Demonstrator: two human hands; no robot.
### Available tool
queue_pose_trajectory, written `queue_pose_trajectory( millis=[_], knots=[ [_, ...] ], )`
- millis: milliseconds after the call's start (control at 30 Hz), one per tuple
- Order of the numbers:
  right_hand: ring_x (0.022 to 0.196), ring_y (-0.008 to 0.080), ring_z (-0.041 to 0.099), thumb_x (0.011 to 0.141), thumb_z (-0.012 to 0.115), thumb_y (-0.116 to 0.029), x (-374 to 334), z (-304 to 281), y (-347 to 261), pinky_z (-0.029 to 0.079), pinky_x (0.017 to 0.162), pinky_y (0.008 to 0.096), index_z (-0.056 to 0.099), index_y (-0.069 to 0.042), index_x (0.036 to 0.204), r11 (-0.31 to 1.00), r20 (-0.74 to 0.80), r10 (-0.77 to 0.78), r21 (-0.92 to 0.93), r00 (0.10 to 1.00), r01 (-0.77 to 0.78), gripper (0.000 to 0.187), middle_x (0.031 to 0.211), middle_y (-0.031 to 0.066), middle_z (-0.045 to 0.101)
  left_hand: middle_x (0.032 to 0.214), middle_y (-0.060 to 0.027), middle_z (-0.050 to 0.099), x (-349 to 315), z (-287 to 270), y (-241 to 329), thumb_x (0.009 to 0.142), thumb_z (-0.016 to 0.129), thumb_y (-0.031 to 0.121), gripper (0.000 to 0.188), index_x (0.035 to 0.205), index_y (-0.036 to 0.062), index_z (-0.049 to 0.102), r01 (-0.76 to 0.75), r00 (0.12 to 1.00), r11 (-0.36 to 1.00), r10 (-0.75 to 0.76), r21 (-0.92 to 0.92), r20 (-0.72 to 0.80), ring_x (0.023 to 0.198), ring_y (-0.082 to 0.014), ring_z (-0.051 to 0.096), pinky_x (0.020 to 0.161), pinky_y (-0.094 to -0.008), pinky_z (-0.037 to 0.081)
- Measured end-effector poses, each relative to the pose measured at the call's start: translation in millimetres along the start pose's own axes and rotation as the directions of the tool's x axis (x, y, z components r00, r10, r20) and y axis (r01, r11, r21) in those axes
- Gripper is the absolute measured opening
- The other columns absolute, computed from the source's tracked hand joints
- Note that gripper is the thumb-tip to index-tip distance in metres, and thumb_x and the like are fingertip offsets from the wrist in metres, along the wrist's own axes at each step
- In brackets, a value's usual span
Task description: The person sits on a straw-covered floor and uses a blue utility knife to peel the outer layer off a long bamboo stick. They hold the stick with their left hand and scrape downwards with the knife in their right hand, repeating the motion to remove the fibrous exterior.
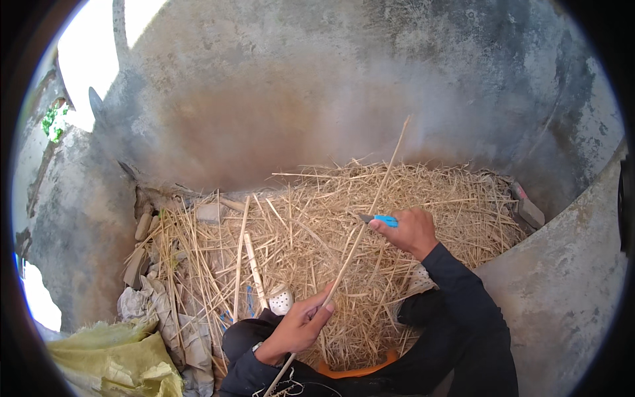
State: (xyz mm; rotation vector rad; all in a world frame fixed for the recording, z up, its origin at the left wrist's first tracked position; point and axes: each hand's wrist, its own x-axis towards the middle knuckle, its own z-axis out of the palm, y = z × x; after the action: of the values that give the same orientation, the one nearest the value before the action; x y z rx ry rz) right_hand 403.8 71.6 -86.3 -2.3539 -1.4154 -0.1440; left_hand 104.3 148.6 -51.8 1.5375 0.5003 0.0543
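A long, pale stick [346, 263] runs on a slant across the middle of the frame, from its thin tip at upper centre right down to the lower edge, left of centre. The left hand [297, 324], at lower centre, has its fingers closed around the lower part of the stick, with the thumb lying along the top. The right hand [411, 231], right of centre, grips a small knife with a bright blue handle [385, 221]; its fingers are wrapped about the handle, and the dark blade points left and crosses the stick in view. Whether the edge bites into the wood is too small to tell.

Beneath both hands spreads a thick litter of dry straw and shavings [456, 198], filling the centre and reaching toward the right. Left of centre, a stouter pale cane piece [254, 268] lies near a white shoe [280, 301] pierced with holes. An orange curved edge [360, 372] shows at bottom centre, between dark-clothed legs. At lower left lie a crumpled yellow-green sack [112, 360] and, just beside it, a greyish cloth [155, 301]. A stained concrete wall [297, 79] fills the upper frame, and a brick-like block [529, 212] lies at right, by the straw's edge.
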Motion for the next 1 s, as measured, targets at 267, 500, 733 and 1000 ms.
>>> queue_pose_trajectory(
  millis=[267,500,733,1000],
  knots=[
    [0.038,0.0221,0.053,0.079,0.040,-0.083,-7.5,15.7,-3.1,0.038,0.038,0.0364,0.061,-0.011,0.052,0.995,-0.056,0.014,0.101,0.998,-0.008,0.079,0.040,0.0058,0.047,0.076,0.0093,0.040,-3.6,4.5,2.0,0.100,0.049,0.016,0.048,0.144,-0.0004,0.036,-0.038,0.999,0.999,0.038,-0.014,-0.026,0.065,-0.0004,0.031,0.055,-0.0181,0.027],
    [0.038,0.0230,0.053,0.079,0.041,-0.082,-31.1,14.7,-19.9,0.040,0.039,0.0390,0.057,-0.006,0.049,0.983,-0.003,-0.139,0.121,0.990,0.138,0.083,0.041,0.0075,0.048,0.099,-0.0020,0.054,-3.3,0.9,-16.7,0.101,0.046,0.014,0.049,0.145,-0.0021,0.032,-0.027,0.998,1.000,0.026,0.017,0.052,0.083,-0.0045,0.044,0.075,-0.0173,0.038],
    [0.039,0.0254,0.052,0.079,0.041,-0.081,-10.0,19.8,26.0,0.038,0.040,0.0377,0.058,-0.009,0.049,0.993,-0.046,0.097,0.068,0.994,-0.093,0.080,0.042,0.0080,0.048,0.093,0.0043,0.050,-5.9,0.5,0.6,0.101,0.047,0.014,0.049,0.145,-0.0012,0.032,0.118,0.992,0.993,-0.117,-0.002,0.055,0.078,-0.0026,0.038,0.068,-0.0175,0.036],
    [0.041,0.0291,0.052,0.081,0.044,-0.078,-9.2,4.6,8.3,0.041,0.043,0.0422,0.063,-0.007,0.054,0.997,-0.016,0.002,0.082,1.000,-0.001,0.077,0.043,0.0104,0.049,0.093,0.0056,0.049,-9.7,3.6,2.5,0.101,0.048,0.014,0.050,0.145,-0.0014,0.032,0.035,0.999,0.999,-0.035,-0.020,0.021,0.076,-0.0014,0.037,0.065,-0.0167,0.034]
  ],
)
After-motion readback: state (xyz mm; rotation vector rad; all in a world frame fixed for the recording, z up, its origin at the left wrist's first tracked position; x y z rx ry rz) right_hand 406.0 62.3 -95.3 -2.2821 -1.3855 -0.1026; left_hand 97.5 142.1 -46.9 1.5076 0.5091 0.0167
